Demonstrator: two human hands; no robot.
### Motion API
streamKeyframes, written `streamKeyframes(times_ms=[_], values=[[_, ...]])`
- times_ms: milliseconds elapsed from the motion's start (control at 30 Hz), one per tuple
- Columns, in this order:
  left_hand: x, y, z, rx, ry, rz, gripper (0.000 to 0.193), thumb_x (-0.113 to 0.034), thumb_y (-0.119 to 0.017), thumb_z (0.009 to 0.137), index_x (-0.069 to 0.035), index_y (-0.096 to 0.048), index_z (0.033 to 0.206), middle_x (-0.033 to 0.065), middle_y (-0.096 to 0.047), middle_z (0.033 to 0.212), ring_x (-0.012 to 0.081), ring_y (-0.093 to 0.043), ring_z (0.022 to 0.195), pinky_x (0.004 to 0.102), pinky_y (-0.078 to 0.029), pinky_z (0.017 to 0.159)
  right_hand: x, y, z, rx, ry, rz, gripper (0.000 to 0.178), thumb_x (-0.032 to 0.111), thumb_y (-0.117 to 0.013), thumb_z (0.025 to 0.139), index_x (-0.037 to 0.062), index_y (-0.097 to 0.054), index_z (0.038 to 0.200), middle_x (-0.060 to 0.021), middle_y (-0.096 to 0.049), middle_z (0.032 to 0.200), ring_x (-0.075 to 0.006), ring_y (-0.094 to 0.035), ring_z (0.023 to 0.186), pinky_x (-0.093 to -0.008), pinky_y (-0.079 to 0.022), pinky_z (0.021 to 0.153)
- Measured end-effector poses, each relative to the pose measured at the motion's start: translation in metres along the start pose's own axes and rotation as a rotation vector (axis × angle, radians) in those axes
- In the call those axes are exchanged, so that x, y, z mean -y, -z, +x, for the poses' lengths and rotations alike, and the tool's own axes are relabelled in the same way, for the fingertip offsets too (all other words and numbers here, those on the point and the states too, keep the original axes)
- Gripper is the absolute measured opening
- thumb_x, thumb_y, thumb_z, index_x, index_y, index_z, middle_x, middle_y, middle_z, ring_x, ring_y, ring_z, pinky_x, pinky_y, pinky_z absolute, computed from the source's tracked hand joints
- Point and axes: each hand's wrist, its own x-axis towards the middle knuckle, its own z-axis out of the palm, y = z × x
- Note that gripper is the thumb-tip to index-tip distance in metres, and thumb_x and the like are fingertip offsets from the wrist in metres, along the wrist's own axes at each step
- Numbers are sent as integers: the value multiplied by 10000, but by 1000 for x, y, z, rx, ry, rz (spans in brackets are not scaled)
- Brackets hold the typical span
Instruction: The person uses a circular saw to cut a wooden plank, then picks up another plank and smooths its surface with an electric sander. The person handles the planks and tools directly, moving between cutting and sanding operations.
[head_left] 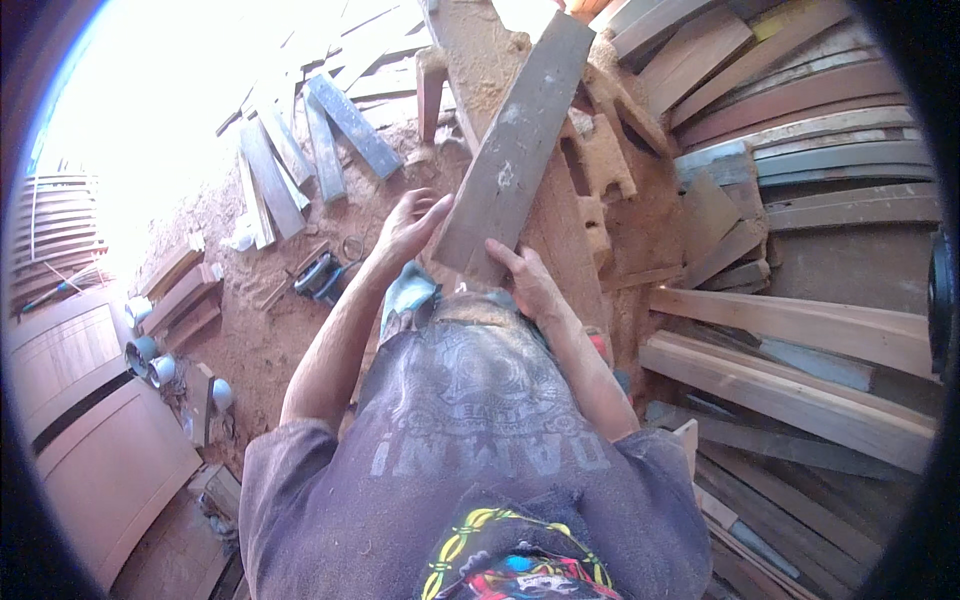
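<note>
A long grey wooden board (pixel 515 150) slants away from me, its near end close to my waist and its far end up at the right. My right hand (pixel 530 280) grips the near end, thumb on the top face and the other fingers hidden beneath. Beside the board's left edge is my left hand (pixel 412 225), fingers stretched out and thumb apart from them. Whether its thumb touches the edge I cannot tell. Beneath the board runs a dusty wooden workbench (pixel 465 60) strewn with sawdust.
Loose planks (pixel 350 125) lie on the sawdust-covered floor (pixel 250 330) ahead to the left. A dark power tool (pixel 322 278) sits near my left forearm. Stacked timber (pixel 800 100) and long beams (pixel 790 385) fill the right side. Panelled wooden doors (pixel 115 470) lie at the left.
</note>
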Motion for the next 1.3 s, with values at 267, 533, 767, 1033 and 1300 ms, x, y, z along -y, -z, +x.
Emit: streamKeyframes(times_ms=[267,533,767,1033,1300], values=[[50,-37,0,225,221,-230,667,-574,-648,1024,32,-658,1302,120,-728,1144,185,-698,1008,336,-555,912,-14,7,1,-43,-56,-362,774,352,-763,979,-72,-421,1528,-193,-587,1453,-282,-595,1322,-391,-490,1104],[99,-48,-58,20,232,-496,649,-560,-672,1013,32,-668,1281,116,-733,1162,162,-683,1046,315,-535,930,-27,15,-6,105,14,-602,848,309,-790,952,-66,-364,1582,-251,-523,1544,-332,-532,1422,-412,-430,1174],[-2,-27,-52,150,253,-757,697,-485,-644,1038,45,-512,1471,175,-643,1376,211,-666,1189,363,-545,1004,41,-2,-17,-22,315,-668,927,373,-789,947,-67,-325,1619,-253,-473,1581,-338,-514,1425,-415,-422,1177],[-153,19,-76,472,-493,-813,1059,-171,-806,888,-18,-137,1695,263,-519,1541,325,-594,1360,494,-517,1119,157,-48,-70,365,787,-192,863,243,-804,940,-18,-342,1621,-183,-539,1505,-260,-574,1337,-420,-545,994],[-209,33,-61,417,-587,-655,992,-63,-803,917,-43,-187,1694,214,-568,1491,285,-608,1335,467,-564,1070,197,-77,-55,192,948,-198,594,129,-788,970,16,-539,1497,-91,-688,1271,-158,-676,1111,-309,-628,792]])
